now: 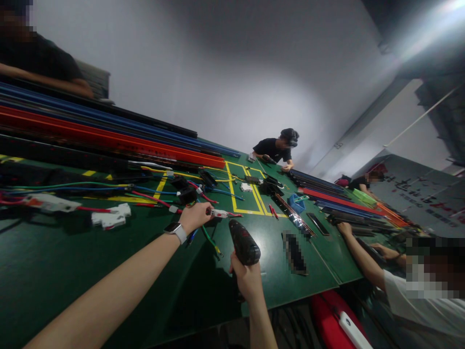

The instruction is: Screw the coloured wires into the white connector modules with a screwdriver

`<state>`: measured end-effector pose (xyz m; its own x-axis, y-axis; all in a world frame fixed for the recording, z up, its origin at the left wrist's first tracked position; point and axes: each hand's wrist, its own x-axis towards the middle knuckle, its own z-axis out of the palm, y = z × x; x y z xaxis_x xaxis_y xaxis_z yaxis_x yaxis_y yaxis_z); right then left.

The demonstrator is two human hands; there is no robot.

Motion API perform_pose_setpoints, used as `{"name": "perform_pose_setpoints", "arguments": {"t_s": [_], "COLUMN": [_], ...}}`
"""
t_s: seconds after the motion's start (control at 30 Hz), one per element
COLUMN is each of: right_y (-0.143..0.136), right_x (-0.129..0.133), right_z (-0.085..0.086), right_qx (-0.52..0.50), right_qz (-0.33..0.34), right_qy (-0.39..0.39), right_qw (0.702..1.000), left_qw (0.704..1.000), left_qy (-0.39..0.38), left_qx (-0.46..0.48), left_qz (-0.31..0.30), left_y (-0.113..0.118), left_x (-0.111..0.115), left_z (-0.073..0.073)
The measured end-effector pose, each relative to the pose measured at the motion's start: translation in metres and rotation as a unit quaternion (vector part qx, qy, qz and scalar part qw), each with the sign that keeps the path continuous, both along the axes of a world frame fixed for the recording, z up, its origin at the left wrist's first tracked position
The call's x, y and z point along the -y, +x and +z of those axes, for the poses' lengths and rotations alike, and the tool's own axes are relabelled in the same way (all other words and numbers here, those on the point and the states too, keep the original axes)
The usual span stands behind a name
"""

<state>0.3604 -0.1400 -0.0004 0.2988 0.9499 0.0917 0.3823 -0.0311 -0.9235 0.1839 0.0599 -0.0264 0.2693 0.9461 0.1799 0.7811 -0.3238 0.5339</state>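
My right hand is wrapped round the grip of a dark cordless screwdriver, its nose pointing away over the table. My left hand, with a watch on the wrist, is closed on the near end of a small white circuit breaker. A red wire sticks out of the breaker's far end. Just behind that hand sits a black block among coloured wires. Below it a green wire with a metal lug lies on the table. The screwdriver's tip touches nothing that I can make out.
White breakers lie left on the green table. Orange and blue rails run along the back. A blue bin, a phone and copper strips lie right. A co-worker's arm reaches in there; other people work around.
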Motion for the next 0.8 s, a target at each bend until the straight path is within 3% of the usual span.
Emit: {"name": "perform_pose_setpoints", "arguments": {"t_s": [0.3, 0.8], "right_y": [-0.003, -0.003], "right_x": [0.002, 0.001], "right_z": [0.011, 0.009], "right_qx": [-0.022, -0.026], "right_qz": [0.001, 0.002], "right_qy": [-0.019, -0.02], "right_qw": [1.0, 0.999], "left_qw": [1.0, 1.0], "left_qy": [-0.003, -0.016], "left_qx": [-0.002, -0.005], "left_qz": [0.001, 0.005], "left_y": [0.0, 0.0], "left_x": [0.001, 0.0], "left_z": [0.001, 0.001]}}
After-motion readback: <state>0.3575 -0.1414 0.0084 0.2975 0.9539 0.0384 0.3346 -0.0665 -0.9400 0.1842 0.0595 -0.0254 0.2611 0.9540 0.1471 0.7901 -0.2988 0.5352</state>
